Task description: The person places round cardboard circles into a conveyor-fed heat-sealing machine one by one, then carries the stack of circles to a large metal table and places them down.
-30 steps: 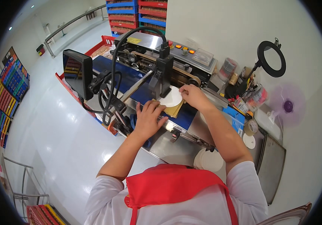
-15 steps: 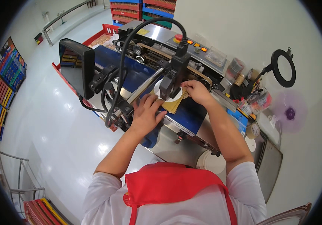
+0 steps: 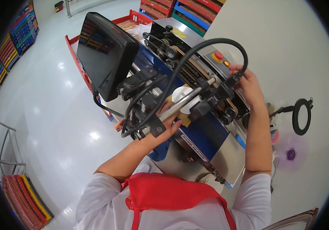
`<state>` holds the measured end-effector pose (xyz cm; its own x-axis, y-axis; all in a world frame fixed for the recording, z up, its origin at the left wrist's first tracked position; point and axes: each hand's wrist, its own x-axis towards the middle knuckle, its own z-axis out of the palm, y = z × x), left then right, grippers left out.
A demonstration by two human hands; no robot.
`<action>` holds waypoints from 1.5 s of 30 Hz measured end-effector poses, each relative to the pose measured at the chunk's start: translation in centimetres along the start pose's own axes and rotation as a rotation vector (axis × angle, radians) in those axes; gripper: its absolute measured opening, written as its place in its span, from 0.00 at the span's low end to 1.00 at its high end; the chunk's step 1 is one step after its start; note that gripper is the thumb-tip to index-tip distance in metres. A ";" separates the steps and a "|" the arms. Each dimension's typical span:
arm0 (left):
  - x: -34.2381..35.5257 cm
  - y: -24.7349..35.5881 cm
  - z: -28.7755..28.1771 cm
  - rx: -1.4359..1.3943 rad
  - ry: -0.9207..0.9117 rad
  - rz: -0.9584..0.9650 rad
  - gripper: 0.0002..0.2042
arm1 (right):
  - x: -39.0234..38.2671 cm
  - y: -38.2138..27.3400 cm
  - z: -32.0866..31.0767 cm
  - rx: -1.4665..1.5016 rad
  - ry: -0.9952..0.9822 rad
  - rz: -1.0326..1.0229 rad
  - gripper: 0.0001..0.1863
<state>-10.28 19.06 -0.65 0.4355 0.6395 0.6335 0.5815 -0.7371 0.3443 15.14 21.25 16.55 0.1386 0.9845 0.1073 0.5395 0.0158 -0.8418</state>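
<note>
A yellow-gold packet lies on the blue conveyor belt of a bag-sealing machine, with a white disc over it. My left hand is at the packet's left side, thumb stretched out. A metal rod and bracket hide part of its fingers. At the control panel, my right hand has its fingers extended beside a lit orange button. The black cable crosses in front of those fingertips, so exact contact is hidden. A black device head on the rod overhangs the disc.
A dark screen stands left of the belt. Beyond the machine is a red crate with packets. A red stop button sits on the panel. A ring lamp and a purple fan are on the right.
My right hand has left the packet's right edge and moved up to the control panel. My left hand stays beside the packet. The view has shifted, and the rod now covers more of that hand.
</note>
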 end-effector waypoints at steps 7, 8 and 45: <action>-0.7 -1.0 1.8 -0.112 0.111 -0.149 0.21 | 8.7 -2.3 5.1 -0.138 -0.693 0.127 0.22; -0.7 -1.3 2.1 -0.105 0.122 -0.156 0.21 | 9.8 -1.8 6.2 -0.184 -0.790 0.153 0.22; -4.5 17.5 3.4 -0.364 -0.449 0.562 0.22 | -25.0 16.2 -6.4 0.014 0.405 0.126 0.12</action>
<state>0.35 4.02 0.18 0.8762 0.1215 0.4665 -0.0336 -0.9500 0.3104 25.75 -4.21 3.64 0.5195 0.8307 0.2004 0.4869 -0.0951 -0.8683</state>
